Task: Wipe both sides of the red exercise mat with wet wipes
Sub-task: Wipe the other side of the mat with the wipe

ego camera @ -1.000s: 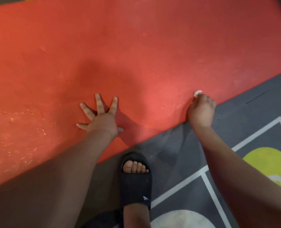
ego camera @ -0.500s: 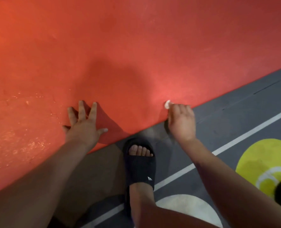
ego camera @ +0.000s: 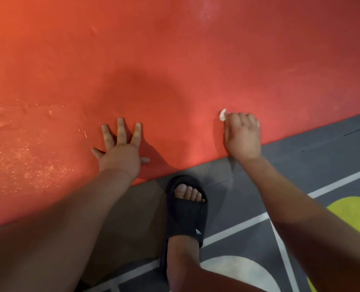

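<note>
The red exercise mat lies flat on the floor and fills the upper part of the view. My left hand presses flat on it near its front edge, fingers spread. My right hand rests on the mat's front edge with fingers curled round a small white wet wipe; only a corner of the wipe shows past the fingertips. Wet, glistening streaks cover the mat's left part.
My foot in a black slide sandal stands on the grey floor just in front of the mat, between my arms. White lines, a yellow-green circle and a white circle are painted on the floor.
My right hand has slid the wipe leftward along the mat's front edge, then slightly further onto the mat. My left hand stays planted with fingers spread. The view shifted.
</note>
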`<state>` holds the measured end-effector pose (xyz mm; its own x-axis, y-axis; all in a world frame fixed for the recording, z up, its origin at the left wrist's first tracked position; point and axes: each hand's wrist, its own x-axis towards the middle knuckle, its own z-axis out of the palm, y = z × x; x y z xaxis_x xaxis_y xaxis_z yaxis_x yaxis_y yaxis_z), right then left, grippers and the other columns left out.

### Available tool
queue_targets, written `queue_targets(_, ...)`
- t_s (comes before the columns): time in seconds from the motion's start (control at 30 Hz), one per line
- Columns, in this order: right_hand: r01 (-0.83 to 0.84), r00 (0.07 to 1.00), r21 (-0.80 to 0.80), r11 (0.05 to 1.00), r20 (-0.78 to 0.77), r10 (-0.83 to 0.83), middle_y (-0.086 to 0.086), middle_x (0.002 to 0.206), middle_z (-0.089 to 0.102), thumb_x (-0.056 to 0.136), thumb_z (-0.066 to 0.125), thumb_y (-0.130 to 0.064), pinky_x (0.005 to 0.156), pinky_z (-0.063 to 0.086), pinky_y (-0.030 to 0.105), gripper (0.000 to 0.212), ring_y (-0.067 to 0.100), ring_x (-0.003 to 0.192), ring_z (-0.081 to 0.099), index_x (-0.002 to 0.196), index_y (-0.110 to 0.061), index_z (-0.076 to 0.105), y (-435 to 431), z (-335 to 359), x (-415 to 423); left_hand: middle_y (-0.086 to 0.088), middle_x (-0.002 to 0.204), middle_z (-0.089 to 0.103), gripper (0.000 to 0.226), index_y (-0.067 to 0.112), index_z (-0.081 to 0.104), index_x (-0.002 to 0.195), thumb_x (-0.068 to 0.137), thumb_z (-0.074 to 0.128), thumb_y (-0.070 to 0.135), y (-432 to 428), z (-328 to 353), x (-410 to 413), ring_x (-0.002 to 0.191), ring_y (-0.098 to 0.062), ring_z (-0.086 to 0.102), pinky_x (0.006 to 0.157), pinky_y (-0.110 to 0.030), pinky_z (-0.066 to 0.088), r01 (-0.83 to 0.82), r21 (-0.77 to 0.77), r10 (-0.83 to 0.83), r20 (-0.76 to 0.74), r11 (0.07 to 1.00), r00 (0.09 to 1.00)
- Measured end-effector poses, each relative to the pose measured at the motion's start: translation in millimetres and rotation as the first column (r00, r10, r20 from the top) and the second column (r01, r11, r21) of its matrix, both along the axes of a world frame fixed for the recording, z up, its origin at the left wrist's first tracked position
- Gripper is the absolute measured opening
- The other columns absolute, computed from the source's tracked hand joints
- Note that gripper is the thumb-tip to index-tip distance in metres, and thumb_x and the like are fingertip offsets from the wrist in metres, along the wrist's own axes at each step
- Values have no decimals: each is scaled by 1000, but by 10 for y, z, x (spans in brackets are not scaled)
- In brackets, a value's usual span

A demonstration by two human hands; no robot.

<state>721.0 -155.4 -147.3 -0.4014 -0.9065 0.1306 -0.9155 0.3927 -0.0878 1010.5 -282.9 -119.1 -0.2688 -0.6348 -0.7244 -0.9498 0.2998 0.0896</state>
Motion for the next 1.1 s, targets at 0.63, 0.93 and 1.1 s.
queue_targets(0.63, 177, 978, 71, 982, 102, -184, 18, 88, 66, 88, 52, -17, 72, 41, 45, 21, 40, 83, 56, 102, -9, 65, -37, 94, 541, 10, 166, -28, 95, 49, -8, 158, 95, 63, 52, -71, 97, 133, 154, -32, -24, 117, -72, 14, -2, 0, 2, -114, 1000, 993)
queue_targets(0.93, -607, 771, 81, 790, 299, 562, -3, 92, 59, 88, 60, -15, 76, 36, 40, 31, 26, 90, 51, 116, -26, 66, 91, 150, 1502, -1, 168, -24, 113, 33, -14, 161, 88, 68, 61, -173, 116, 994, 155, -38, -18, 120, -68, 12, -157, -154, 150, -57, 976, 987)
queue_targets(1.1, -227, 963, 15, 974, 152, 222, 9, 90, 65, 88, 59, -12, 72, 40, 44, 21, 36, 84, 56, 107, -17, 68, -416, 41, 977, 2, 165, -32, 133, 43, -20, 157, 73, 80, 65, -323, 89, 1076, 152, -41, -24, 110, -81, 16, -289, -93, 290, -2, 953, 957)
